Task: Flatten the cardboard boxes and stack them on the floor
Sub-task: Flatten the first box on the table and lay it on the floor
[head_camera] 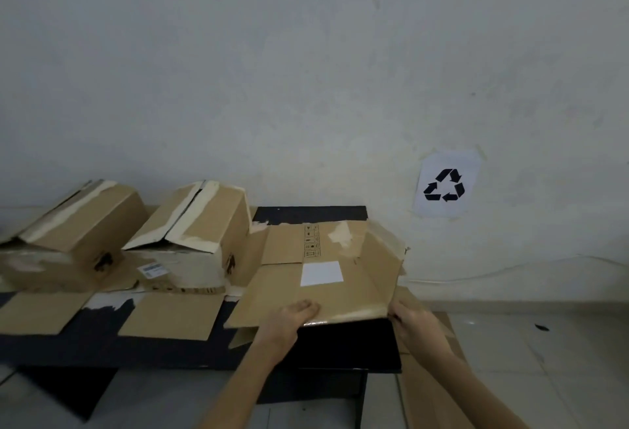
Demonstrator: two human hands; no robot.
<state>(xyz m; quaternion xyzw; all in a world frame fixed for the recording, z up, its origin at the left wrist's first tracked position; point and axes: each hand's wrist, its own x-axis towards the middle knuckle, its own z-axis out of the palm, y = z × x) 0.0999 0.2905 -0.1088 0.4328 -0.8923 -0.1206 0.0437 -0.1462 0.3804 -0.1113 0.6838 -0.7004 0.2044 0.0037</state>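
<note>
A flattened brown cardboard box (326, 278) with a white label lies on the right end of the black table (350, 343). My left hand (292, 318) grips its near edge, fingers on top. My right hand (413, 321) holds its near right corner, where a side flap angles upward. Two unflattened boxes stand on the table: one at the far left (78, 234), one in the middle (200, 231), both with open taped tops and bottom flaps spread toward me. Flat cardboard (432, 391) lies on the floor to the right of the table, under my right arm.
A white wall rises right behind the table, with a recycling-symbol sheet (446, 183) taped on it low at the right. Pale floor tiles (544, 360) spread to the right. A thin cable (493, 273) runs along the wall's base.
</note>
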